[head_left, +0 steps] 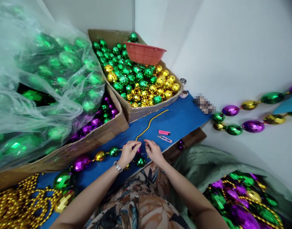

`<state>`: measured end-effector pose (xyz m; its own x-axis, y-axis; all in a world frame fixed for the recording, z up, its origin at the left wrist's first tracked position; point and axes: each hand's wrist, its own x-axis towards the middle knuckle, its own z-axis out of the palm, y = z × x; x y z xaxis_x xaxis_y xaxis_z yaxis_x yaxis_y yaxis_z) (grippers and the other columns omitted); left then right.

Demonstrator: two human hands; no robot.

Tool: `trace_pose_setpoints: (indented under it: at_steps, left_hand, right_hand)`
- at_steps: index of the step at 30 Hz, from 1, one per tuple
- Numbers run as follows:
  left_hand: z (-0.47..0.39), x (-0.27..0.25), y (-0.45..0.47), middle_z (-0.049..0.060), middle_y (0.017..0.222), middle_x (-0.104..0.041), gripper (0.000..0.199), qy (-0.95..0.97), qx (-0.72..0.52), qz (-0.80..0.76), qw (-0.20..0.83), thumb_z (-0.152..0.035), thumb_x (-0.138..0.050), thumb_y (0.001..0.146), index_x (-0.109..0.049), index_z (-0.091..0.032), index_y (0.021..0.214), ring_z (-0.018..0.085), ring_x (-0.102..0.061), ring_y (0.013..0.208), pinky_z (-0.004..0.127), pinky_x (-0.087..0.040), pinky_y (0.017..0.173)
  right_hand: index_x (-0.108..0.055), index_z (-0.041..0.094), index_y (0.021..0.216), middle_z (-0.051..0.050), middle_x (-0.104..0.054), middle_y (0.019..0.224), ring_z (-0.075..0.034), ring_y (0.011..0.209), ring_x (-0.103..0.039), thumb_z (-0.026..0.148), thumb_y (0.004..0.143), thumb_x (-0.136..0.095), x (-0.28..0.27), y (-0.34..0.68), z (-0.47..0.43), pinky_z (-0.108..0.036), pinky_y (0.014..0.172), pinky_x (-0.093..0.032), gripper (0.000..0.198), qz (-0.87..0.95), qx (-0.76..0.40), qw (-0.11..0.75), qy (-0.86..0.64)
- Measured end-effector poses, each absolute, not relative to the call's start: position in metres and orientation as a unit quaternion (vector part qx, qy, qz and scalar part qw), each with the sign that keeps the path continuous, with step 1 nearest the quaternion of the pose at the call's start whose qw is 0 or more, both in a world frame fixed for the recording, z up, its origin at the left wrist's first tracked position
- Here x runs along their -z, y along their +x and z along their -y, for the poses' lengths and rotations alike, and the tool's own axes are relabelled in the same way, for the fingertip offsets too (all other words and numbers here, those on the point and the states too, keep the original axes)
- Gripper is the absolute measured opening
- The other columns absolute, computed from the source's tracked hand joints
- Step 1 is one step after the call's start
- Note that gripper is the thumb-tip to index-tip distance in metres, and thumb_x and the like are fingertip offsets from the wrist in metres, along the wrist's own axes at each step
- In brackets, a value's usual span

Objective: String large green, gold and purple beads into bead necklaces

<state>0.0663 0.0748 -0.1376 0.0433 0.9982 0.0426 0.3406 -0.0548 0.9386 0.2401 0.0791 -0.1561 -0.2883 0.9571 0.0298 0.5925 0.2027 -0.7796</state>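
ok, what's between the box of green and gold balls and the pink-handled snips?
A thin gold bead strand, then a small pink-and-black item right by the snips; head view shows both.

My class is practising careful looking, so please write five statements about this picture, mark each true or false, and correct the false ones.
1. The red basket sits on the balls in the far box. True.
2. The watch is on the right wrist. False: the watch is on the left wrist, and the right wrist is bare.
3. The small scissors lie beside the pink lighter on the blue table. True.
4. Both hands are inside a box. False: the left hand and right hand are close together over the table.
5. A string of small gold beads stretches away from near the left hand. True.
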Motion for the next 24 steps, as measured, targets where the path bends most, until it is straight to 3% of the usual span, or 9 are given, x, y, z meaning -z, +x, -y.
trace_pose_setpoints:
  at_steps: [3, 8, 14, 19, 24]
  left_hand:
    - [-0.077, 0.135, 0.068, 0.004, 0.083, -0.072, 0.014, 0.623, -0.384, -0.549, 0.403, -0.030, -0.061, 0.084, -0.074, -0.023, 0.084, 0.020, -0.064, 0.081, 0.033, -0.046, 0.079]
    - [-0.082, 0.133, 0.071, 0.002, 0.074, -0.066, 0.017, 0.631, -0.359, -0.541, 0.425, -0.031, -0.058, 0.085, -0.070, -0.020, 0.079, 0.016, -0.060, 0.069, 0.028, -0.045, 0.071]
    - [-0.089, 0.134, 0.066, 0.003, 0.082, -0.066, 0.020, 0.610, -0.349, -0.520, 0.485, -0.037, -0.056, 0.086, -0.064, -0.018, 0.087, 0.015, -0.064, 0.069, 0.025, -0.048, 0.064]
    - [-0.091, 0.129, 0.063, -0.001, 0.066, -0.059, 0.023, 0.598, -0.343, -0.501, 0.523, -0.040, -0.058, 0.084, -0.063, -0.018, 0.082, 0.012, -0.056, 0.056, 0.021, -0.042, 0.053]
    - [-0.093, 0.115, 0.057, -0.001, 0.063, -0.058, 0.024, 0.594, -0.322, -0.472, 0.566, -0.040, -0.061, 0.082, -0.065, -0.017, 0.078, 0.011, -0.049, 0.055, 0.021, -0.039, 0.052]
  right_hand:
    - [-0.059, 0.023, 0.121, -0.004, -0.063, 0.101, -0.012, 0.072, -0.061, 0.025, 0.093, -0.049, 0.134, 0.244, -0.086, -0.024, 0.072, -0.050, 0.030, 0.737, -0.358, 0.301, -0.487]
    - [-0.067, 0.021, 0.092, -0.004, -0.065, 0.090, -0.015, 0.086, -0.061, 0.031, 0.094, -0.049, 0.109, 0.238, -0.099, -0.027, 0.079, -0.049, 0.020, 0.722, -0.348, 0.383, -0.459]
    - [-0.061, 0.019, 0.094, 0.002, -0.059, 0.072, -0.008, 0.054, -0.051, 0.045, 0.090, -0.054, 0.073, 0.273, -0.149, -0.020, 0.051, -0.043, 0.028, 0.541, -0.393, 0.524, -0.527]
    - [-0.059, 0.017, 0.089, 0.003, -0.057, 0.074, -0.005, 0.050, -0.047, 0.046, 0.085, -0.059, 0.059, 0.301, -0.177, -0.016, 0.047, -0.038, 0.029, 0.471, -0.361, 0.611, -0.525]
    - [-0.056, 0.017, 0.086, 0.003, -0.056, 0.075, -0.003, 0.048, -0.045, 0.048, 0.082, -0.060, 0.058, 0.311, -0.187, -0.014, 0.044, -0.035, 0.032, 0.425, -0.343, 0.643, -0.537]
